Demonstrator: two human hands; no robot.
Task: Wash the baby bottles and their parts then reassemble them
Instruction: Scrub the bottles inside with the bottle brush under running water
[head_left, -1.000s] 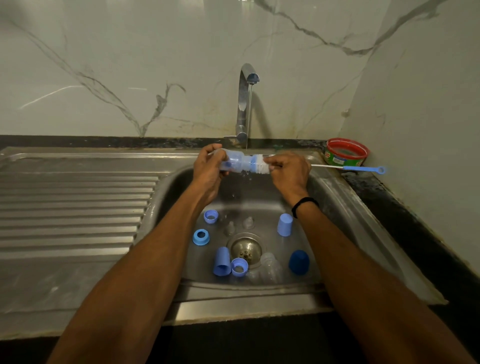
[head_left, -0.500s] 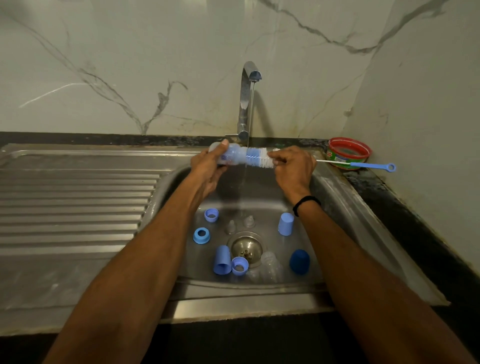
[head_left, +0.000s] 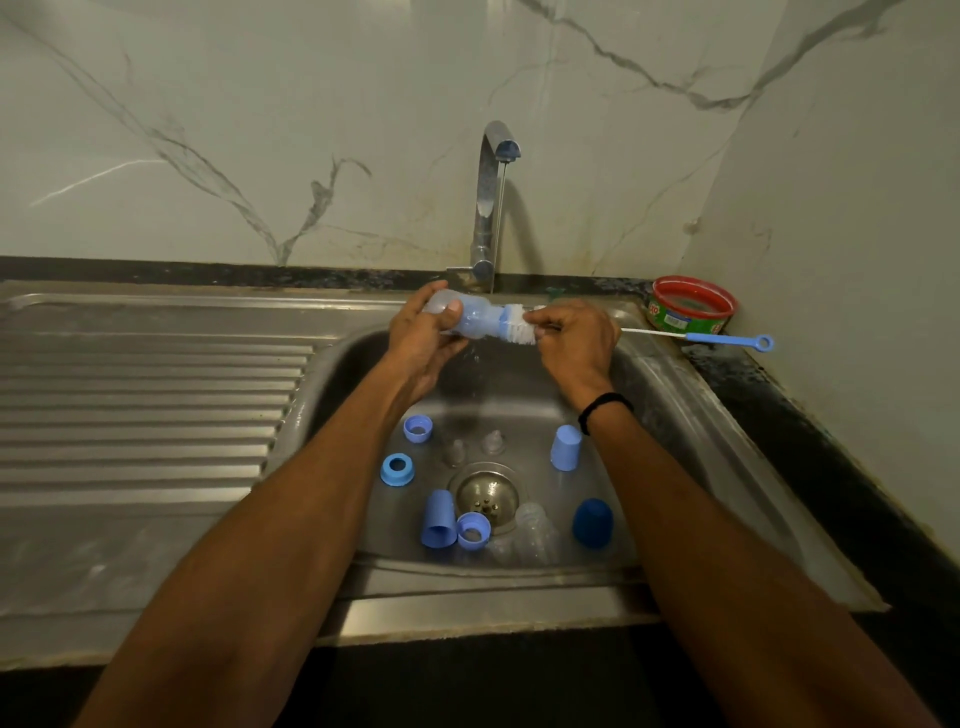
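Over the steel sink (head_left: 670, 415), my left hand (head_left: 423, 340) grips a clear baby bottle (head_left: 467, 319) lying sideways under the tap's thin stream. My right hand (head_left: 576, 340) pinches a bottle brush (head_left: 519, 325) by its wire; the white-and-blue bristles stick partly into the bottle's mouth, and the blue handle (head_left: 727, 340) points right. On the sink floor lie blue rings (head_left: 397, 469), blue caps (head_left: 565, 448), a dark blue cap (head_left: 592, 522), two clear teats (head_left: 491, 441) and another clear bottle (head_left: 535, 532).
The tap (head_left: 491, 208) stands behind the basin with water running. A red-rimmed tub (head_left: 693, 304) sits on the dark counter at the back right. A ribbed steel drainboard (head_left: 145, 415) stretches to the left. Marble walls close in behind and on the right.
The brush has slid back and forth in the bottle's mouth; now its bristles sit partly outside again. Both hands have stayed under the tap, shifting only slightly.
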